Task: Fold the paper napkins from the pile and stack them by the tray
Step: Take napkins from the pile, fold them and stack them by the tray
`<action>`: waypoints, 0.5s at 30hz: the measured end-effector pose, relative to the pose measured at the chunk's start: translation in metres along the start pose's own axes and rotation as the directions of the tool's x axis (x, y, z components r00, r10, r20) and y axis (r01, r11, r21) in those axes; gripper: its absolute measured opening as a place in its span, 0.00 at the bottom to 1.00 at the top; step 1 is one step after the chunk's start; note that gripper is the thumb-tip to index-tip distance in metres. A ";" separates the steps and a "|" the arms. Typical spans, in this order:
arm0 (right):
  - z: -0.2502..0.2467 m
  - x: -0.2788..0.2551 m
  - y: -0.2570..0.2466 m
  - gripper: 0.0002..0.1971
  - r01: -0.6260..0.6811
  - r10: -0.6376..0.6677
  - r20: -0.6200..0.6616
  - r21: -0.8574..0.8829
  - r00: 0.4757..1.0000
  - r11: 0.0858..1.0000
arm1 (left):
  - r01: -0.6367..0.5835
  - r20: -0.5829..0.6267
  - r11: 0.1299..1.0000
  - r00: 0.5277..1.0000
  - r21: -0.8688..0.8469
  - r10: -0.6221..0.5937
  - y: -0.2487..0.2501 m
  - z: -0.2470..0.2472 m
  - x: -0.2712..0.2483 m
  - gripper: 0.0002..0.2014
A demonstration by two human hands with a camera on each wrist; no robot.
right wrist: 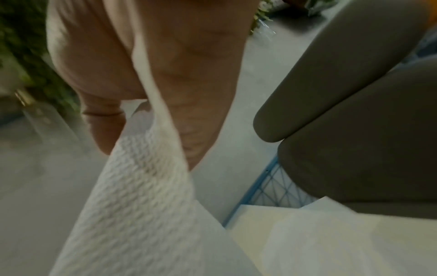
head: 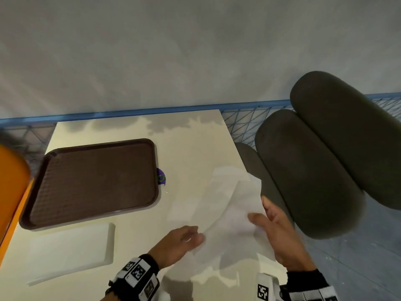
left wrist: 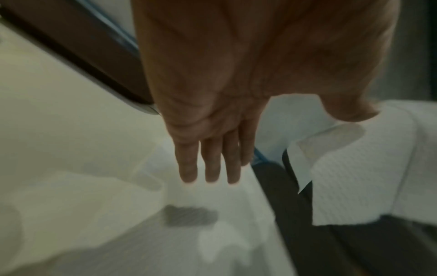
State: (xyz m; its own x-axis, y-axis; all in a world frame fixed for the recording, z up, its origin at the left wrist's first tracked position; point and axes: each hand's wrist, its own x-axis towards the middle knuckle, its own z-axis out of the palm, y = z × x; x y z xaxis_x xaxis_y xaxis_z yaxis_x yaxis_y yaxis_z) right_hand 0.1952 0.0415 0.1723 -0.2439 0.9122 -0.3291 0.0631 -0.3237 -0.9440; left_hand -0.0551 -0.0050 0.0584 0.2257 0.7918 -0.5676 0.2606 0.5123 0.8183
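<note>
A white embossed paper napkin [head: 227,227] hangs above the table's right front, held between both hands. My left hand [head: 196,237] pinches its left edge; in the left wrist view the thumb [left wrist: 350,114] lies on the napkin [left wrist: 354,177] while the other fingers [left wrist: 212,164] stretch out straight. My right hand [head: 260,216] pinches the right edge, and the sheet [right wrist: 141,205] runs between thumb and fingers [right wrist: 189,112]. The loose napkin pile [head: 219,187] lies behind it. Folded napkins [head: 69,250] sit stacked in front of the brown tray [head: 152,161].
The cream table [head: 191,144] ends close to the right of the pile. A grey padded chair [head: 325,159] stands just past that edge. An orange object [head: 10,181] is at the far left. A small purple thing [head: 161,178] pokes out beside the tray.
</note>
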 end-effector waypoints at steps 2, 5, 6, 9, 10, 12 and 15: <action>0.019 -0.003 -0.012 0.23 0.012 -0.014 0.021 0.088 1.000 0.996 | -0.035 0.076 0.959 0.995 -0.281 0.058 0.017 -0.008 -0.017 0.41; 0.046 -0.008 -0.027 0.21 0.014 -0.019 0.024 0.207 1.000 0.978 | -0.071 0.043 0.809 0.992 -0.583 0.118 0.031 -0.025 -0.041 0.33; 0.051 -0.009 -0.029 0.19 0.009 -0.015 0.027 0.229 1.000 0.973 | -0.095 0.017 0.731 0.989 -0.676 0.144 0.036 -0.032 -0.050 0.31; 0.066 -0.013 -0.029 0.21 0.005 -0.010 0.017 0.276 1.000 0.961 | -0.186 -0.077 0.644 0.978 -0.742 0.194 0.038 -0.061 -0.073 0.29; 0.066 -0.014 -0.024 0.22 -0.001 -0.006 0.022 0.299 1.000 0.954 | -0.210 -0.101 0.663 0.975 -0.719 0.200 0.042 -0.067 -0.080 0.29; 0.075 -0.012 -0.016 0.30 -0.019 -0.011 0.091 0.314 0.996 0.949 | -0.264 -0.150 0.731 0.964 -0.629 0.219 0.046 -0.083 -0.096 0.24; 0.092 -0.008 -0.013 0.35 0.017 -0.039 0.115 0.185 0.993 0.983 | -0.361 -0.255 0.823 0.928 -0.439 0.271 0.058 -0.104 -0.117 0.14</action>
State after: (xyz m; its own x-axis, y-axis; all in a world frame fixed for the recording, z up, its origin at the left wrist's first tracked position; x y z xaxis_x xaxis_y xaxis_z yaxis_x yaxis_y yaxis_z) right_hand 0.1071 0.0156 0.1889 -0.3560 0.8891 -0.2877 -0.1211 -0.3491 -0.9292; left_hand -0.1637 -0.0337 0.1820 0.0413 0.9586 -0.2819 -0.2790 0.2820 0.9180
